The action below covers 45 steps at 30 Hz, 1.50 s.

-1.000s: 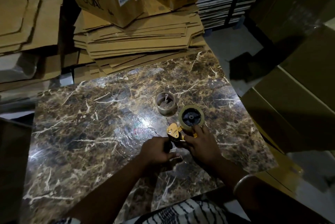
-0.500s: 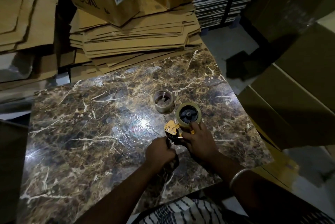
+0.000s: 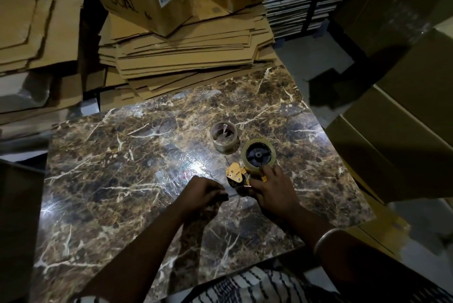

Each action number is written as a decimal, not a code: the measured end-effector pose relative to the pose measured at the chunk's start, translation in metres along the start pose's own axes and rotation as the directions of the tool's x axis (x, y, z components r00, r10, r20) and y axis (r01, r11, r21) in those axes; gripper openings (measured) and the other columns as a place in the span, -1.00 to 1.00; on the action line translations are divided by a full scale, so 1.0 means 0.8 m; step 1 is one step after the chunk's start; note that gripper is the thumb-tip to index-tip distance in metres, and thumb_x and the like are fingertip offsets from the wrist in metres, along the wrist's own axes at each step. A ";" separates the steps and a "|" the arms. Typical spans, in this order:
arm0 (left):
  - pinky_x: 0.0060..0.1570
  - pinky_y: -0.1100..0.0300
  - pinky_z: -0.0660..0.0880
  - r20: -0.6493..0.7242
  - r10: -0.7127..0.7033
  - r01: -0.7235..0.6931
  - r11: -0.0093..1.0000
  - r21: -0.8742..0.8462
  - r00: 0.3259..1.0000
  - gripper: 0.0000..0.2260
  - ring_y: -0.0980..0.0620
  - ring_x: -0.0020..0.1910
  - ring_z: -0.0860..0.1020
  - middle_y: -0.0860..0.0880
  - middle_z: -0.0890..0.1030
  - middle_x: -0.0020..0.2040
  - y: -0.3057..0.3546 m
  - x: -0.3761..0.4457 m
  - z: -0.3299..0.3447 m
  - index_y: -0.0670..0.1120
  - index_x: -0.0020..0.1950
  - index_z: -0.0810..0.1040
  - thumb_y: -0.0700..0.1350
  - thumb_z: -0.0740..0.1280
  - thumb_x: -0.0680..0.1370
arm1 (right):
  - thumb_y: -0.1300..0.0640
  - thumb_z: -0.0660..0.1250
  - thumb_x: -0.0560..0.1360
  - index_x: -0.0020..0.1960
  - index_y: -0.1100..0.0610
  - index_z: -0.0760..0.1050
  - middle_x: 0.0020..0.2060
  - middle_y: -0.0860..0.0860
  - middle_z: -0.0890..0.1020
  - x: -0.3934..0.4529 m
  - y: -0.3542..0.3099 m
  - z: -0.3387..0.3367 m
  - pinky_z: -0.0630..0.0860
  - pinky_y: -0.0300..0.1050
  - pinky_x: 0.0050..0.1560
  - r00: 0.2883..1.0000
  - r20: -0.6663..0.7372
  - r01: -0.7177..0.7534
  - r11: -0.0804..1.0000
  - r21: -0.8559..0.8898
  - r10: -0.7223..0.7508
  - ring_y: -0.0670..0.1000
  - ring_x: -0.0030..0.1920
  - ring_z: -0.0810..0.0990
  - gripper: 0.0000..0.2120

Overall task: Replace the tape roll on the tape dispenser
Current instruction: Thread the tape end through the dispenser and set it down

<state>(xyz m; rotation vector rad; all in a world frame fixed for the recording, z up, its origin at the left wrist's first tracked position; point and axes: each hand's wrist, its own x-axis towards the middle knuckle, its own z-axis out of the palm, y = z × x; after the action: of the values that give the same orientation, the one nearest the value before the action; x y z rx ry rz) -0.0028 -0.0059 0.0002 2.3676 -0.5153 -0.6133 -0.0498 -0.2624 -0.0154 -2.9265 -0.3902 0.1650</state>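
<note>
Dispenser (image 3: 239, 177) flat on its side on the marble table (image 3: 103, 180), near the front right. New roll (image 3: 258, 155) already seated on the black hub. Spent core (image 3: 224, 137) upright just behind and left of it, apart from the dispenser, a curl of leftover tape inside.

Right hand (image 3: 274, 190) pressed down over the dispenser's handle end, fingers spread toward the roll, pinning the tool to the table rather than lifting it. Left hand (image 3: 204, 195) curled closed just left of the yellow cutter guard, fingertips pinched together; apparently on the free tape end, though too dark and small to tell for sure.

Likely step: threading the tape through the roller and out past the blade.

Risks from here:
- Tape folding back and sticking to itself or to the table, from slack during the pull.
- Sticky side facing the wrong way at the roller, if the roll sits reversed on the hub; not readable here.
- Fingertips close to the serrated blade; nick possible with a sideways slip.
- Dispenser skating on the glossy marble if the right hand eases off.
- Poor light hiding the clear tape's edge.
</note>
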 end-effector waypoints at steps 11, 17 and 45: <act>-0.13 0.18 0.59 -0.045 0.197 -0.183 0.961 0.208 0.979 -0.78 0.07 -0.20 0.70 0.00 0.75 -0.16 -0.055 0.060 -0.045 -0.07 -0.08 0.74 0.03 0.39 0.47 | -0.08 0.47 0.38 0.11 -0.06 0.55 0.11 0.07 0.51 -0.001 0.001 0.002 0.49 0.02 -0.24 1.000 -0.025 -0.005 1.000 0.015 0.005 0.17 0.01 0.43 -0.67; -0.20 0.12 0.50 0.097 0.103 -0.136 0.873 0.469 0.990 -0.71 -0.02 -0.12 0.63 0.00 0.69 -0.12 -0.047 0.102 -0.070 0.00 -0.05 0.68 0.18 0.36 0.48 | -0.15 0.41 0.46 0.11 -0.05 0.57 0.12 0.04 0.52 -0.001 0.001 0.005 0.48 0.01 -0.19 1.000 -0.023 -0.021 0.999 0.030 0.022 0.15 0.03 0.41 -0.71; -0.23 0.08 0.50 0.264 0.270 -0.378 0.658 0.651 0.926 -0.50 -0.14 -0.12 0.65 -0.09 0.69 -0.13 -0.050 0.154 -0.069 -0.04 -0.08 0.70 0.29 0.13 0.51 | -0.29 0.34 0.39 0.04 0.01 0.59 -0.10 -0.03 0.66 0.068 -0.065 -0.016 0.39 0.06 -0.08 0.980 -0.089 -0.168 0.981 0.095 0.176 0.12 -0.12 0.63 -0.58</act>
<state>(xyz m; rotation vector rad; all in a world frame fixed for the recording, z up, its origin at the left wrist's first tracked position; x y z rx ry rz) 0.1355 -0.0120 -0.0245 2.8088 -1.4256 -0.4685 -0.0087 -0.2004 0.0023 -2.8662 -0.1111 0.0612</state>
